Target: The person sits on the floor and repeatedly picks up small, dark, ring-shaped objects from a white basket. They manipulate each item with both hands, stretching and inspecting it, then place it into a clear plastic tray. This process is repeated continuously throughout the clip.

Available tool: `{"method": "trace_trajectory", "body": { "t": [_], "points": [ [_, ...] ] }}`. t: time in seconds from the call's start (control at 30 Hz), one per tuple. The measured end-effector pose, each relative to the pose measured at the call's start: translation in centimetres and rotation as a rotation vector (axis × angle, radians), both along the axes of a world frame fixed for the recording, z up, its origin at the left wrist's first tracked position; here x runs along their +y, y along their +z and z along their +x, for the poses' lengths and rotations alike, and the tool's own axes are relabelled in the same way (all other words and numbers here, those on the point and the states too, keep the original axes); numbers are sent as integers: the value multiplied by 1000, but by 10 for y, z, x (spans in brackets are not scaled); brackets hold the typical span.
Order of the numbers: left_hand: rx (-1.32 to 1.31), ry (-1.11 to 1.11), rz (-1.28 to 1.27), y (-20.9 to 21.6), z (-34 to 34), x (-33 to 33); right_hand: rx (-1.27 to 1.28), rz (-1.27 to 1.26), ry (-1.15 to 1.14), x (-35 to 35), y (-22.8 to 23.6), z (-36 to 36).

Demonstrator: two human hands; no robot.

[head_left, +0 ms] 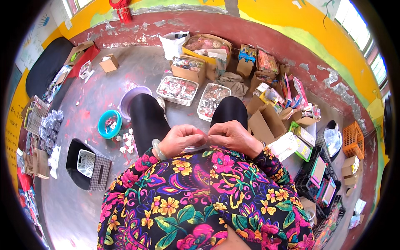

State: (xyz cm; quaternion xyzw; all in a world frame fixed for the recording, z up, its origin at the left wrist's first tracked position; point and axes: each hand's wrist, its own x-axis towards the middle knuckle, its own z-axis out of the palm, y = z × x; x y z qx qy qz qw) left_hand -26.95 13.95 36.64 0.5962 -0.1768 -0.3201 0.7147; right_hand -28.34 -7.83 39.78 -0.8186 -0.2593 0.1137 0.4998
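Note:
Over my lap, my left hand [181,140] and my right hand [235,136] are close together, fingertips nearly meeting. Both are closed in a pinch, thumbs against curled fingers. A hint of red and some see-through film show at the left fingers, but the thing held is too small and covered to name. Past my knees stand two white plastic baskets, the left basket [175,99] and the right basket [203,116], both filled with small shiny wrapped packets. A purple basin [123,105] is beside my left knee, partly hidden by it.
Left of me are a turquoise basin [101,130] with small items, scattered white pieces [126,141] and a grey woven bin [101,173]. Cardboard boxes [266,125] and black crates [306,183] crowd the right. A yellow-edged container [214,64] stands by the far wall.

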Motion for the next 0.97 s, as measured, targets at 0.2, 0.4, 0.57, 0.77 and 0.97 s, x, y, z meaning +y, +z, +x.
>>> {"method": "trace_trajectory", "body": {
  "t": [0.2,0.4,0.57,0.77,0.97],
  "points": [
    [40,-24,-24,-7,3,-3,94,-14,16,-5,2,2],
    [97,-36,-41,-10,4,-6,105,-4,18,-7,-8,1],
    [112,-27,-53,-11,4,-9,119,-5,23,-8,-10,4],
    [142,-1,-46,-11,5,-9,141,36,24,-10,-12,4],
    [85,81,-8,-20,9,-13,188,17,20,-12,-5,6]
  ]
}}
